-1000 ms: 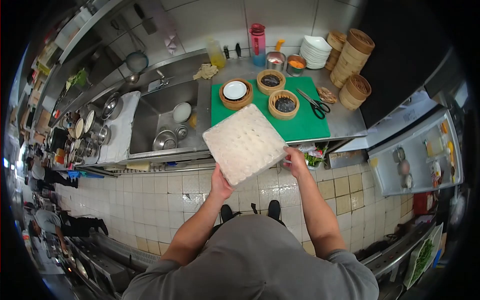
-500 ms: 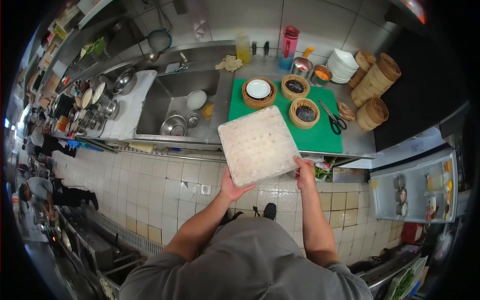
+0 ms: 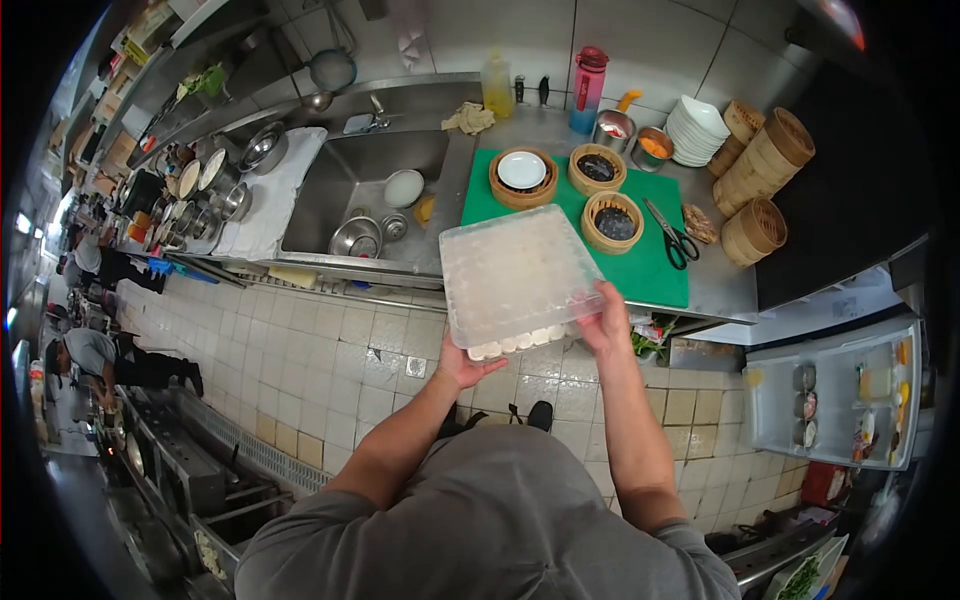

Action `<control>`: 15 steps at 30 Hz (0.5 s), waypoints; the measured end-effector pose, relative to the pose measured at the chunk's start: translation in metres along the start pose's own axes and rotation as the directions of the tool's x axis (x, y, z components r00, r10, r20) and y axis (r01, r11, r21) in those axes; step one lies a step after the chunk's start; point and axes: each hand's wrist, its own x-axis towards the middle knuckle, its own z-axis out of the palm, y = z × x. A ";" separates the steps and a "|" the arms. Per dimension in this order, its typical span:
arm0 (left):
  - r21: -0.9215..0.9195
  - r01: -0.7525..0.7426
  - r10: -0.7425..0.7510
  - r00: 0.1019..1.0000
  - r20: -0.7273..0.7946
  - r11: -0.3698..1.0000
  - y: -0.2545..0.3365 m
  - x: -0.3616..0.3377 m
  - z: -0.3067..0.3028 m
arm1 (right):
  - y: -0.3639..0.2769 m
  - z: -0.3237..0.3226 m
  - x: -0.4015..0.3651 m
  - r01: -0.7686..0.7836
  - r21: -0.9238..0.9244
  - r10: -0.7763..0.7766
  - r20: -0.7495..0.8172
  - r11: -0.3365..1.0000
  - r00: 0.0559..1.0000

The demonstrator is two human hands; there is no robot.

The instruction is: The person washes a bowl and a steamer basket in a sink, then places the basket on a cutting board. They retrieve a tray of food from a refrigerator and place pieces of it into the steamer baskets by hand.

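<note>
A square, frosted plastic container of round white pieces (image 3: pixel 512 343) is held in front of me, partly over the counter's edge. Its translucent lid (image 3: pixel 515 275) sits raised and shifted at the near side, so a row of the pieces shows below. My left hand (image 3: pixel 466 362) supports the container from underneath at the near left corner, some fingers hidden. At the right corner, my right hand (image 3: pixel 608 322) grips the lid's edge with the thumb on top. Just beyond the lid, a green cutting board (image 3: pixel 645 275) carries bamboo steamers (image 3: pixel 612 223) and scissors (image 3: pixel 672 235).
To the left lies a steel sink (image 3: pixel 330 190) with bowls inside. Stacked steamers (image 3: pixel 765 180) and white dishes (image 3: pixel 693 130) stand at the counter's right. An open fridge door (image 3: pixel 835 395) juts out on the right. Two people (image 3: pixel 100 355) are far left.
The lid's near side has come up from the container, and the white pieces underneath now show. My right hand has moved slightly up along the corner with the lid.
</note>
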 end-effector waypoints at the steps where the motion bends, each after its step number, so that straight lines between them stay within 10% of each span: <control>1: 0.028 0.006 -0.006 1.000 -0.006 1.000 -0.001 0.005 -0.004 | 0.006 -0.004 0.008 -0.012 0.082 0.008 0.048 0.997 0.999; 6: 0.140 -0.019 0.032 0.995 -0.092 0.990 -0.008 0.002 0.004 | 0.048 -0.005 0.010 0.063 0.178 -0.097 0.185 0.982 0.978; 14: 0.131 0.071 -0.064 0.996 -0.058 0.989 0.006 0.007 -0.015 | -0.062 -0.063 -0.068 0.311 0.385 -0.451 0.356 0.869 0.818; 15: 0.135 0.078 -0.072 0.996 -0.054 0.988 0.011 0.001 -0.011 | -0.096 -0.039 -0.114 0.439 0.293 -0.464 0.019 0.850 0.886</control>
